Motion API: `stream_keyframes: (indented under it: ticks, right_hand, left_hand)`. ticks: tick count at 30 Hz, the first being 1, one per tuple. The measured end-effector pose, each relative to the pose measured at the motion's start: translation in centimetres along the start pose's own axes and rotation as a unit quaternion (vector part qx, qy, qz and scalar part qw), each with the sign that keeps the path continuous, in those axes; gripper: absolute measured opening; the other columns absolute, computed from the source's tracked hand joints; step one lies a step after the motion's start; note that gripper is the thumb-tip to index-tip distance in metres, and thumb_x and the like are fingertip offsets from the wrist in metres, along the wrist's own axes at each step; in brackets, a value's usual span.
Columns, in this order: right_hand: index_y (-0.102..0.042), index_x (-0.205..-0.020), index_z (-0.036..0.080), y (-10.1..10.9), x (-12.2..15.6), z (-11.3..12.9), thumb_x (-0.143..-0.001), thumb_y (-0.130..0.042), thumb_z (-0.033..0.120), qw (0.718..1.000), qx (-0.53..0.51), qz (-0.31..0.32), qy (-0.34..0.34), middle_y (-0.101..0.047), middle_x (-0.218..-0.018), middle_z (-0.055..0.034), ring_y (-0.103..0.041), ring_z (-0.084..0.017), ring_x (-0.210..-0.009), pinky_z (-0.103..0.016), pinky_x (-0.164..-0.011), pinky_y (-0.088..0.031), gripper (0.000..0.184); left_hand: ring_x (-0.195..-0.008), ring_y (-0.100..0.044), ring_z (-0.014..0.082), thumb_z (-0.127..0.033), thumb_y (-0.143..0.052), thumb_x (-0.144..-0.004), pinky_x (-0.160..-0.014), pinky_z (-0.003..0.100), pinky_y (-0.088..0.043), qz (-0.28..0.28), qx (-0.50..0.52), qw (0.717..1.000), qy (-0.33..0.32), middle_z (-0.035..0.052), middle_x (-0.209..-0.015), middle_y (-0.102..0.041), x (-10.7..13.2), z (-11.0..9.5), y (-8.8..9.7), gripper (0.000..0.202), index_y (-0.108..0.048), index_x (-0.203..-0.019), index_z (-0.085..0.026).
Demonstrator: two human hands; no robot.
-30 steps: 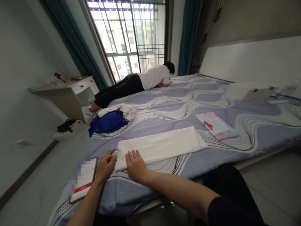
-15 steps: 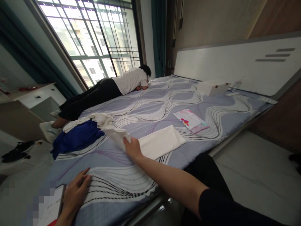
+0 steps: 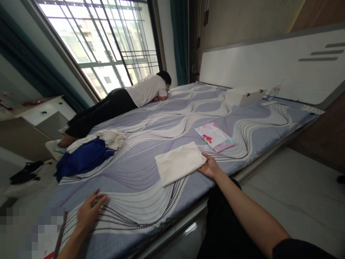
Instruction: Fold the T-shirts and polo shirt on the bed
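Observation:
A folded white cloth (image 3: 179, 163) lies flat near the front edge of the bed, shaped into a neat rectangle. At its right end my right hand (image 3: 209, 166) holds the edge, with fingers under the cloth and thumb on top. My left hand (image 3: 90, 208) rests on the patterned bedsheet (image 3: 129, 183), fingers apart and nothing in it. Just behind the cloth is a flat white-and-pink packet (image 3: 215, 137) with a colourful print. Farther left sits a crumpled heap of a blue garment (image 3: 83, 156) and a cream cloth (image 3: 111, 138).
Along the far side of the bed lies a person (image 3: 145, 90) in a white top and dark trousers. A white box (image 3: 244, 97) and a clear bottle (image 3: 274, 90) stand by the headboard (image 3: 258, 61). A flat object with a dark edge (image 3: 61, 230) is beside my left wrist.
My right hand has moved from the cloth's left end to its right edge. The raised left flap now lies folded over, so the cloth is shorter. My left hand stays about where it was.

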State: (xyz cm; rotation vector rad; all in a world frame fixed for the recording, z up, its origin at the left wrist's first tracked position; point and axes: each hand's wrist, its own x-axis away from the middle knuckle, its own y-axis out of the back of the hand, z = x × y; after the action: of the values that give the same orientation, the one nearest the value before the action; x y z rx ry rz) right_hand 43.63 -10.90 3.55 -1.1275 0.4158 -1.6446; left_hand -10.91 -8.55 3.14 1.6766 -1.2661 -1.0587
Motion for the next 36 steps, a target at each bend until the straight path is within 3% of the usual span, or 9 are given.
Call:
stream_keyframes:
  ticks: [2, 4, 8, 10, 13, 21, 26, 31, 36]
  right_hand:
    - [-0.063, -0.111, 0.013, 0.1, -0.5, 0.0, -0.089, -0.054, 0.024, 1.000, 0.012, 0.007, 0.006, -0.077, -0.098, -0.0090, -0.072, -0.021, -0.097, -0.035, -0.090, -0.057, 0.026]
    - [-0.062, -0.112, 0.013, -0.1, -0.8, -0.2, -0.089, -0.054, 0.024, 1.000, 0.019, 0.009, 0.007, -0.077, -0.099, -0.0095, -0.072, -0.021, -0.098, -0.035, -0.090, -0.057, 0.027]
    - [-0.063, -0.113, 0.014, 0.1, -0.8, -0.3, -0.090, -0.055, 0.024, 1.000, 0.009, 0.021, 0.005, -0.077, -0.101, -0.0088, -0.071, -0.021, -0.100, -0.037, -0.093, -0.056, 0.027]
    - [-0.063, -0.113, 0.014, 0.4, -0.8, -0.3, -0.090, -0.055, 0.024, 1.000, 0.005, 0.027, 0.004, -0.077, -0.101, -0.0081, -0.072, -0.022, -0.100, -0.037, -0.093, -0.057, 0.026]
    - [-0.063, -0.114, 0.015, 0.7, -1.0, -0.3, -0.090, -0.054, 0.024, 0.999, 0.009, 0.035, 0.008, -0.077, -0.102, -0.0080, -0.071, -0.022, -0.102, -0.038, -0.093, -0.057, 0.026]
    - [-0.061, -0.118, 0.015, 0.4, -0.5, -0.2, -0.090, -0.054, 0.025, 0.998, 0.041, 0.035, 0.016, -0.076, -0.107, -0.0099, -0.070, -0.024, -0.106, -0.041, -0.092, -0.058, 0.031]
    - [-0.059, -0.124, 0.015, -1.8, 0.4, -2.7, -0.087, -0.057, 0.018, 0.997, 0.067, 0.028, -0.001, -0.076, -0.107, -0.0100, -0.071, -0.025, -0.105, -0.042, -0.090, -0.060, 0.037]
    - [-0.053, -0.134, 0.016, -5.4, 0.8, -7.9, -0.086, -0.058, 0.016, 0.987, 0.125, 0.088, -0.056, -0.076, -0.108, -0.0098, -0.072, -0.025, -0.101, -0.043, -0.088, -0.061, 0.048]
    - [-0.059, -0.123, 0.011, -8.8, 0.4, -11.6, -0.087, -0.059, 0.020, 0.963, 0.161, 0.150, -0.154, -0.077, -0.099, -0.0113, -0.074, -0.024, -0.093, -0.039, -0.082, -0.062, 0.037]
  left_hand:
    - [-0.119, -0.061, 0.0313, -0.062, -0.051, -0.077, -0.102, 0.048, -0.048, 0.019, 0.095, 0.995, -0.033, 0.0137, -0.128, -0.066, 1.5, -4.8, -1.1, 0.050, -0.066, -0.100, -0.020]
    - [-0.107, -0.064, 0.0293, -0.062, -0.060, -0.074, -0.098, 0.048, -0.050, 0.028, 0.148, 0.984, -0.092, 0.0115, -0.114, -0.068, 3.7, -10.2, -2.9, 0.060, -0.060, -0.116, -0.019]
    - [-0.096, -0.062, 0.0296, -0.055, -0.071, -0.072, -0.092, 0.049, -0.049, 0.025, 0.115, 0.974, -0.195, 0.0109, -0.101, -0.065, 7.8, -19.4, -6.6, 0.079, -0.049, -0.139, -0.018]
    - [-0.098, -0.061, 0.0309, -0.049, -0.071, -0.076, -0.094, 0.050, -0.046, 0.017, 0.082, 0.977, -0.197, 0.0124, -0.101, -0.064, 8.7, -22.1, -7.9, 0.076, -0.048, -0.142, -0.018]
    - [-0.100, -0.061, 0.0317, -0.039, -0.062, -0.085, -0.094, 0.051, -0.044, 0.006, 0.079, 0.981, -0.177, 0.0149, -0.102, -0.066, 8.9, -23.7, -8.7, 0.060, -0.050, -0.140, -0.018]
    - [-0.096, -0.063, 0.0286, -0.011, -0.047, -0.084, -0.094, 0.047, -0.046, -0.024, 0.080, 0.980, -0.178, 0.0125, -0.098, -0.069, 8.7, -22.9, -9.7, 0.054, -0.057, -0.136, -0.019]
    - [-0.088, -0.061, 0.0243, -0.009, -0.042, -0.085, -0.087, 0.039, -0.050, -0.050, 0.110, 0.982, -0.148, 0.0103, -0.093, -0.064, 8.8, -21.4, -9.3, 0.053, -0.060, -0.133, -0.019]
    - [-0.087, -0.060, 0.0225, -0.011, -0.041, -0.087, -0.086, 0.037, -0.050, -0.099, 0.081, 0.986, -0.108, 0.0089, -0.090, -0.062, 8.8, -16.0, -6.1, 0.050, -0.063, -0.130, -0.021]
    - [-0.093, -0.063, 0.0254, -0.013, -0.042, -0.087, -0.089, 0.039, -0.048, -0.109, 0.022, 0.991, -0.069, 0.0105, -0.096, -0.067, 11.3, -9.7, -3.4, 0.048, -0.062, -0.130, -0.021]
